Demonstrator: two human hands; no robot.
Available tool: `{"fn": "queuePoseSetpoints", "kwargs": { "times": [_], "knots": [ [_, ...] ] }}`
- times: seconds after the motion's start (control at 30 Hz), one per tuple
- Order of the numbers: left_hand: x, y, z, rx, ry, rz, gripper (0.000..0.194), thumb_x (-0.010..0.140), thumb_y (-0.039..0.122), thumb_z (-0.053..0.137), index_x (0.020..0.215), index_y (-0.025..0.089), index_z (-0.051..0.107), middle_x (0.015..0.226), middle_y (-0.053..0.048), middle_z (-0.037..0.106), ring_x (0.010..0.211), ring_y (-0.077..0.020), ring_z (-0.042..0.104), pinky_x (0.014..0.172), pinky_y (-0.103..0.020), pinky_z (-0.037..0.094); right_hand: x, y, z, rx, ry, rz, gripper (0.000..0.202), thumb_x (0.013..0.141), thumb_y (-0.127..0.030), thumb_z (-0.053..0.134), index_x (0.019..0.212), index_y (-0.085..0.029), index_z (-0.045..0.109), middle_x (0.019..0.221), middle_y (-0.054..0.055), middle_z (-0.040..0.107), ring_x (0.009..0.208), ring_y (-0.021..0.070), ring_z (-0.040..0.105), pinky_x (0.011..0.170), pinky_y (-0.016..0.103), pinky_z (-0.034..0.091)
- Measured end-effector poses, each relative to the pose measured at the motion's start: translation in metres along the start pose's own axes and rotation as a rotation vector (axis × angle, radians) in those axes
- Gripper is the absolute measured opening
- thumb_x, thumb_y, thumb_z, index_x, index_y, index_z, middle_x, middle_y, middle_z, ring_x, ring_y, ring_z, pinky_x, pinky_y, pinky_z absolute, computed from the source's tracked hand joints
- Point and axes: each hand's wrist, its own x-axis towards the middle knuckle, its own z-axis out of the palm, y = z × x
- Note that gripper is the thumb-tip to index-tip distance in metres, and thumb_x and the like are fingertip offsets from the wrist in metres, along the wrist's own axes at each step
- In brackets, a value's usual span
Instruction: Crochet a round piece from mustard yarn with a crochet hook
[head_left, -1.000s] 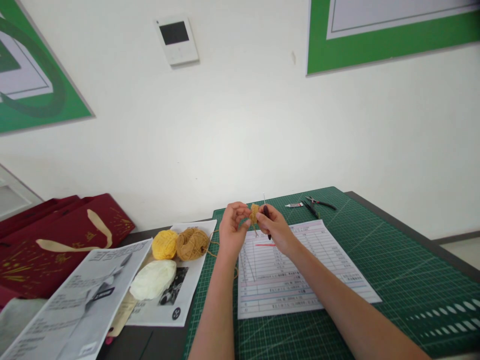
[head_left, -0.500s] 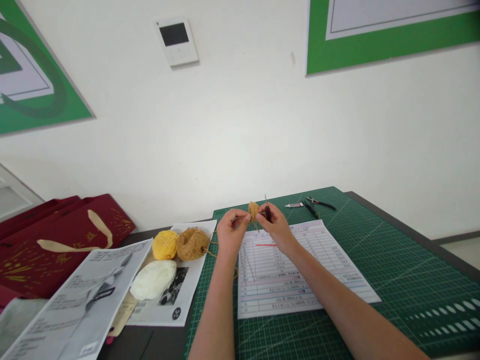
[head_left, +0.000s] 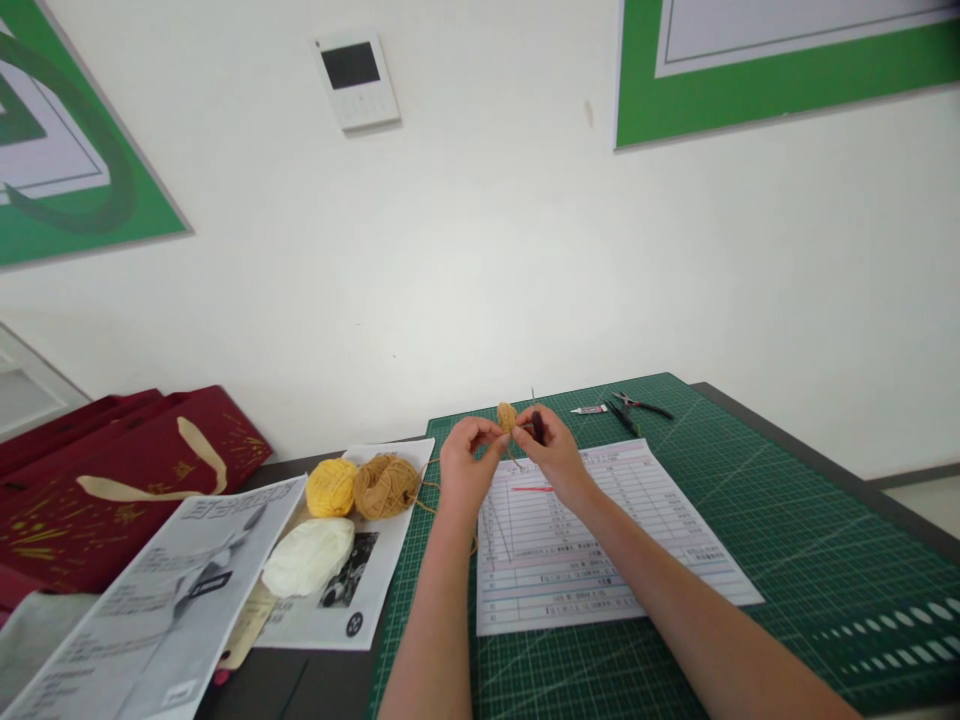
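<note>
A small tan crocheted piece (head_left: 507,415) is pinched between both my hands above the top of a printed chart sheet (head_left: 600,560). My left hand (head_left: 471,455) is closed on its left and lower edge. My right hand (head_left: 553,450) grips its right side with the fingertips and also keeps a dark-handled crochet hook (head_left: 537,425) in the fingers, its thin metal shaft pointing up. A short yarn tail hangs below the piece. More tan yarn runs from the tan ball (head_left: 386,486) toward my left hand and passes behind the wrist.
Yellow (head_left: 331,487) and white (head_left: 309,558) yarn balls lie on papers at left, near dark red gift bags (head_left: 135,480). On the green cutting mat (head_left: 720,500) are pliers (head_left: 643,405), black tweezers (head_left: 624,420), a small tube (head_left: 589,409) and a red stick (head_left: 531,489) on the chart.
My left fingers have shifted slightly right and lower along the crocheted piece, closer to my right fingertips. The hook stays upright in my right hand.
</note>
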Motion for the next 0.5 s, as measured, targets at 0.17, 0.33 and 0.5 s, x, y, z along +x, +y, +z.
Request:
{"fn": "queuePoseSetpoints", "kwargs": {
  "times": [0.17,0.33,0.5],
  "knots": [
    [-0.0027,0.0,-0.0018,-0.026,0.014,-0.01,0.022,0.094,0.032,0.063,0.11,0.017,0.066,0.108,-0.007,0.07,0.087,-0.0208,0.068,0.074,-0.04,0.059,-0.0007,-0.0013,0.0002,-0.041,0.002,0.007,0.021,0.095,-0.032,0.063,0.108,-0.016,0.065,0.102,0.004,0.069,0.081,0.016,0.067,0.071,0.034,0.058],
    [-0.0004,0.0029,0.0001,-0.028,0.015,-0.01,0.021,0.093,0.032,0.064,0.107,0.017,0.067,0.105,-0.006,0.071,0.087,-0.0208,0.068,0.076,-0.042,0.058,-0.0018,-0.0058,-0.0003,-0.067,0.019,0.027,0.02,0.095,-0.032,0.063,0.106,-0.015,0.065,0.099,0.004,0.069,0.079,0.0155,0.067,0.07,0.033,0.058],
    [-0.0011,0.0043,0.0032,-0.045,0.033,-0.03,0.022,0.094,0.032,0.063,0.109,0.017,0.067,0.106,-0.007,0.071,0.087,-0.0211,0.069,0.075,-0.041,0.059,-0.0021,-0.0064,0.0012,-0.058,0.018,0.053,0.02,0.095,-0.032,0.063,0.106,-0.016,0.065,0.101,0.004,0.069,0.081,0.0161,0.067,0.071,0.034,0.058]
  ]
}}
